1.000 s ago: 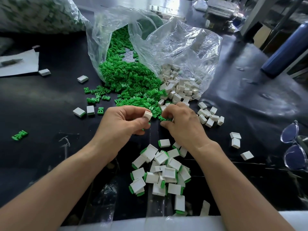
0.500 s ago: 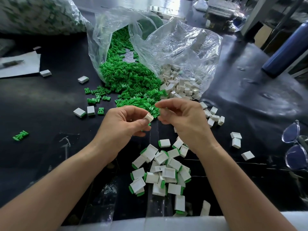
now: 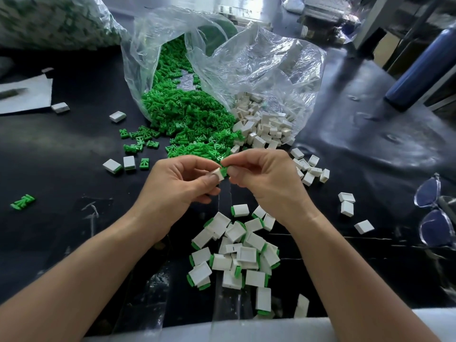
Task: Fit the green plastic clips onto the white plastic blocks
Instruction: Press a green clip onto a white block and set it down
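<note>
My left hand pinches a white plastic block between thumb and fingers above the black table. My right hand pinches a green clip and holds it against the block's end. A heap of loose green clips spills from a clear bag, with a heap of white blocks beside it on the right. Below my hands lies a pile of blocks with green clips fitted.
The clear plastic bag lies open at the back centre. Stray blocks and clips are scattered on the table. Clear glasses lie at the right edge, a blue bottle at the far right, paper at the left.
My right hand rose from the clip heap with a green clip and brought it to the white block in my left hand. The left hand stayed nearly in place.
</note>
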{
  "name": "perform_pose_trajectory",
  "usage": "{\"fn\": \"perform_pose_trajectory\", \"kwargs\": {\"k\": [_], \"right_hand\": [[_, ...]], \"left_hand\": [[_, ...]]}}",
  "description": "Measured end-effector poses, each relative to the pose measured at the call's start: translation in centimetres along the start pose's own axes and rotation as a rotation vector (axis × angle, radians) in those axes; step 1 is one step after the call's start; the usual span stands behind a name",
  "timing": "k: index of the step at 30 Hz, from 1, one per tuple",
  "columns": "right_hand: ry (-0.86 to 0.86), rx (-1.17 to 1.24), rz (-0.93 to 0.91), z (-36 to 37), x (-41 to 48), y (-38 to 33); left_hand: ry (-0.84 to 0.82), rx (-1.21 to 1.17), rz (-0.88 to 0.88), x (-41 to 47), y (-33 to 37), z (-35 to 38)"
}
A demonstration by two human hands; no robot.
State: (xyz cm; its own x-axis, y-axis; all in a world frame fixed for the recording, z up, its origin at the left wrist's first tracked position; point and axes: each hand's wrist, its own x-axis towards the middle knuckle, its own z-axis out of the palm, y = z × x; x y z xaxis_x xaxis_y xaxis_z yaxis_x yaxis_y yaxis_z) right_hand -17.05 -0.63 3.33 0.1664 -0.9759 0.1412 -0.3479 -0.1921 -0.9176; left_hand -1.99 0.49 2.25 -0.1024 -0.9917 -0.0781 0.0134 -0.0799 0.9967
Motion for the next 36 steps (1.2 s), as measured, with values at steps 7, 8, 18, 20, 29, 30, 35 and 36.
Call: {"fn": "perform_pose_trajectory", "kwargs": {"k": [7,8,18,20,29,30,35,36], "right_hand": [[-0.041,-0.040,0.056,0.0,0.1,0.1],[-0.043,-0.070,0.071,0.0,0.1,0.1],[-0.185,-0.426,-0.040,0.1,-0.4,-0.5],[-0.220,-0.459,-0.071,0.1,-0.3,-0.6],[-0.295,-0.729,-0.268,0.6,-0.6,-0.4],[-0.287,-0.729,-0.278,0.6,-0.6,-0.4],[-0.115,-0.291,-0.118,0.0,-0.4,-0.7],[-0.118,-0.154,-0.045,-0.2,-0.3,-0.7]], "left_hand": [[0.003,-0.023,0.018,0.0,0.0,-0.1],[0.006,-0.028,0.020,0.1,0.0,-0.1],[-0.103,0.016,-0.040,0.0,0.2,-0.6],[-0.136,0.086,-0.004,0.0,0.3,-0.8],[-0.137,0.421,0.139,-0.3,-0.5,-1.2],[-0.135,0.408,0.144,-0.3,-0.4,-1.2],[-0.101,0.068,0.127,-0.2,0.8,-1.0],[-0.093,0.025,0.116,-0.1,0.8,-0.8]]}}
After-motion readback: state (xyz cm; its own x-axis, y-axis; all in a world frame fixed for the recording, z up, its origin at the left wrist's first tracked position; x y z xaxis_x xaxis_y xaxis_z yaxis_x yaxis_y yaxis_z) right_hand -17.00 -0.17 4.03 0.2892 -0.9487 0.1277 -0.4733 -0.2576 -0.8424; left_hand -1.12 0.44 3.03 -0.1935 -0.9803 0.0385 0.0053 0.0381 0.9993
